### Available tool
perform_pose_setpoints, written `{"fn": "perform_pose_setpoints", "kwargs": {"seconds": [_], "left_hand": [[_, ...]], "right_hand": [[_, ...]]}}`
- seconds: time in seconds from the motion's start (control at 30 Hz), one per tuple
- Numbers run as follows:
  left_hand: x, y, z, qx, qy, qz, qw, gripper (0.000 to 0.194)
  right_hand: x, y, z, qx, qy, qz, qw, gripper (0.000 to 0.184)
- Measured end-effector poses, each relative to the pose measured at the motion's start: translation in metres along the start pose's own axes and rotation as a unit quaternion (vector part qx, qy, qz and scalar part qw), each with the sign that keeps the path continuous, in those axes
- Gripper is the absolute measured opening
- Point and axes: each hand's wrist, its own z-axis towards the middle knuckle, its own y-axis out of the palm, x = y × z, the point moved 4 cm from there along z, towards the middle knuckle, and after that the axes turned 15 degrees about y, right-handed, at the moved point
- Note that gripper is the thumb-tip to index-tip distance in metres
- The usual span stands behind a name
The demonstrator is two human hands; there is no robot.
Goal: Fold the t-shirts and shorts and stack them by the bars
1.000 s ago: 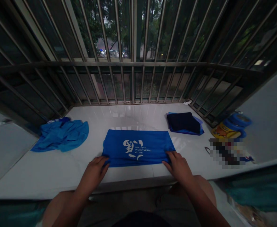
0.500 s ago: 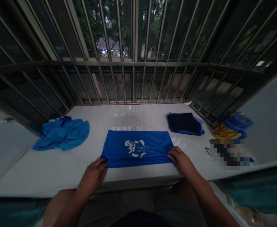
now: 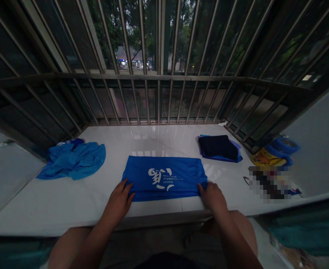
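A blue T-shirt, folded into a rectangle, lies flat on the white ledge, its white marathon print upside down to me. At its left edge my left hand rests with the thumb and fingers apart on the fabric. My right hand holds the near right corner, thumb on top and the other fingers curled at the edge. Small wrinkles run along the near side of the shirt.
A crumpled lighter blue garment lies at the left. Folded dark clothes are stacked at the back right. A blue-and-yellow container stands by the right wall, with blurred-out items before it. Metal bars line the window behind the ledge.
My left hand has shifted slightly up and right onto the shirt, its fingers spreading from a pinch. My right hand has moved slightly down along the right edge.
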Motion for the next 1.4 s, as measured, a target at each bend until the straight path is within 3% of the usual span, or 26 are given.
{"fn": "perform_pose_setpoints", "kwargs": {"seconds": [0.1,0.23,0.33,0.4,0.47,0.53,0.63,0.7,0.83,0.97,1.1,1.2,1.3,1.4], "left_hand": [[0.012,0.006,-0.016,-0.008,0.004,-0.023,1.000,0.042],[0.043,-0.002,-0.032,-0.031,0.010,-0.124,0.992,0.043],[0.060,-0.015,-0.032,-0.013,-0.053,-0.246,0.968,0.039],[0.062,-0.021,-0.028,0.020,-0.127,-0.317,0.940,0.041],[0.057,-0.023,-0.027,0.047,-0.212,-0.371,0.903,0.051],[0.050,-0.021,-0.027,0.064,-0.285,-0.415,0.861,0.064],[0.037,-0.018,-0.029,0.096,-0.333,-0.441,0.828,0.071],[0.028,-0.017,-0.025,0.112,-0.326,-0.419,0.840,0.067],[0.014,-0.014,0.008,0.089,-0.259,-0.334,0.902,0.062],[-0.006,0.000,0.066,0.027,-0.226,-0.214,0.950,0.066],[-0.031,0.007,0.111,-0.004,-0.219,-0.170,0.961,0.048],[-0.046,0.003,0.115,0.013,-0.205,-0.175,0.963,0.034],[-0.056,0.000,0.100,0.029,-0.193,-0.169,0.966,0.029],[-0.058,0.002,0.085,0.033,-0.172,-0.169,0.970,0.028]], "right_hand": [[0.003,-0.019,0.025,-0.013,-0.002,0.041,0.999,0.036],[-0.003,-0.050,0.041,0.045,0.015,0.103,0.994,0.047],[-0.039,-0.067,0.020,0.118,-0.027,0.198,0.973,0.048],[-0.076,-0.070,-0.011,0.156,-0.100,0.259,0.948,0.041],[-0.121,-0.060,-0.050,0.149,-0.214,0.247,0.933,0.032],[-0.162,-0.034,-0.094,0.101,-0.361,0.161,0.913,0.031],[-0.193,0.019,-0.152,0.034,-0.535,0.031,0.844,0.025],[-0.195,0.052,-0.174,0.012,-0.586,-0.010,0.810,0.017],[-0.183,0.084,-0.182,0.008,-0.606,-0.002,0.796,0.020],[-0.174,0.079,-0.176,0.009,-0.607,0.023,0.794,0.029],[-0.170,0.067,-0.180,0.038,-0.624,0.061,0.778,0.035],[-0.169,0.071,-0.189,0.045,-0.650,0.074,0.755,0.033],[-0.169,0.090,-0.199,0.034,-0.661,0.059,0.747,0.028],[-0.165,0.109,-0.208,0.031,-0.662,0.041,0.748,0.037]]}}
